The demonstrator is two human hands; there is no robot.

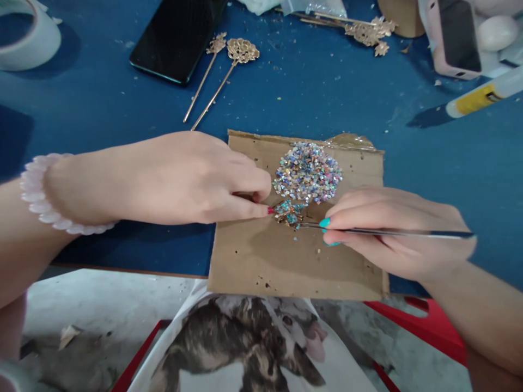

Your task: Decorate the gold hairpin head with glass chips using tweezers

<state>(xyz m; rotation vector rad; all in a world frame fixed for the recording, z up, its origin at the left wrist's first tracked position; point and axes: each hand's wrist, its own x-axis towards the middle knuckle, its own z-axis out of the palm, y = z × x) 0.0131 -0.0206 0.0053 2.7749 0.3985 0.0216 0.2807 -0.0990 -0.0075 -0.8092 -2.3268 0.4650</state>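
Note:
My left hand (192,182), a pale bead bracelet on its wrist, rests on the cardboard sheet (257,267). Its fingers are closed, and a red-nailed fingertip holds the left edge of a small gold-coloured ornament (289,211) set with turquoise chips. Whether the ornament has a stem, I cannot tell. A pair of slim metal tweezers (425,234) is gripped in my right hand (392,226), between turquoise-nailed fingers. The tweezers' tips touch or nearly touch the ornament's lower right side. Just above the ornament lies a heap of shiny multicoloured chips (308,171).
Two gold hairpins (242,51) lie beyond my left hand near a black phone (175,41). More hairpins (368,31) are at the back. A tape roll (41,41) sits far left; a yellow-labelled tube (478,100) and a pink device (455,38) are at right.

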